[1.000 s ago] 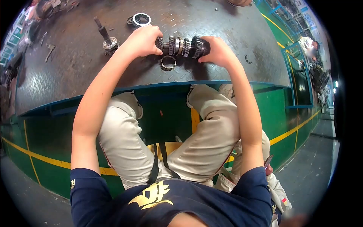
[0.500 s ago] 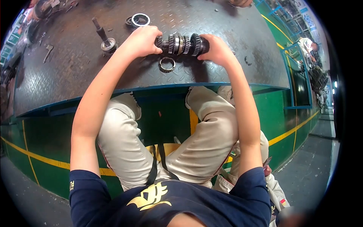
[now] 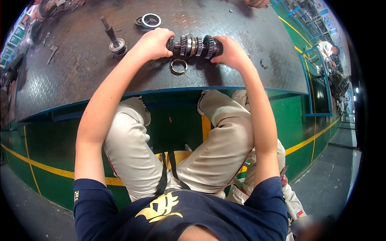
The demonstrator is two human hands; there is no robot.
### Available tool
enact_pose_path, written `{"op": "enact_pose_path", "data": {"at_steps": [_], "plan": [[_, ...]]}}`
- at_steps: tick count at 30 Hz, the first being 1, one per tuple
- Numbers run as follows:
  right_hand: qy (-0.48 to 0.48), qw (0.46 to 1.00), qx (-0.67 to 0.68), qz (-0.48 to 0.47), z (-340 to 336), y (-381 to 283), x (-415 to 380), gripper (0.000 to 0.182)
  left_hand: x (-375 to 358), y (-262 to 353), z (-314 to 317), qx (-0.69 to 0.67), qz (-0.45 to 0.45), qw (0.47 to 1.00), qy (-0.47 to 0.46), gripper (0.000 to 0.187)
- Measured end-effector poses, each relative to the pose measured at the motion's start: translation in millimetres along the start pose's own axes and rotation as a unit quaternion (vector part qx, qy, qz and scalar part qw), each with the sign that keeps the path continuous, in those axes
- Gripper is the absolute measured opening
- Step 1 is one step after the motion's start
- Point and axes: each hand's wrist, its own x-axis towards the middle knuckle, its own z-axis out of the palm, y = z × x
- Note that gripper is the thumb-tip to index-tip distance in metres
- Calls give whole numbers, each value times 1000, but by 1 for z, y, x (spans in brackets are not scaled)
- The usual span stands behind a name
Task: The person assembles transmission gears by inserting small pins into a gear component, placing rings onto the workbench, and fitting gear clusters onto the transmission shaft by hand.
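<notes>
A gear shaft (image 3: 191, 46) with several dark toothed gears lies sideways between my hands over the metal table. My left hand (image 3: 158, 43) is closed around its left end, the fingers partly hiding the end gear. At the opposite end, my right hand (image 3: 230, 51) grips the dark tip of the shaft. Just below the shaft, a toothed synchronizer ring (image 3: 178, 66) rests on the tabletop. Left of my left hand, a second shaft with a gear at its base (image 3: 118, 45) stands upright, slightly tilted. Beyond that hand lies a bright ring (image 3: 151, 20) beside a darker one.
The steel tabletop (image 3: 92, 82) has a blue front edge near my knees. A small metal tool (image 3: 52, 54) lies at the left, and a small dark curved piece (image 3: 263, 64) at the right. Another person's hand (image 3: 256, 3) shows at the far edge. Someone sits close at my right.
Both hands keep their hold on the gear shaft. The view has shifted very slightly; nothing else has visibly moved.
</notes>
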Motion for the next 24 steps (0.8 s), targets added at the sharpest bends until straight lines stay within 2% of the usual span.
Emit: {"op": "enact_pose_path", "data": {"at_steps": [8,13,17,20,24], "plan": [[-9,1000,-19,-23,-1,0,-1,69,2,4,-6,11,13,1000,-21,57],[-17,999,-24,-14,0,0,-2,66,5,9,-10,21,-16,997,-70,59],[-17,999,-23,-19,1,2,-4,67,3,5,-8,17,-3,998,-56,59],[26,998,-35,-52,-2,0,-5,59,5,3,-12,6,6,998,-65,60],[-27,999,-30,-21,-5,-5,-5,63,3,7,-15,5,-6,997,-82,59]]}}
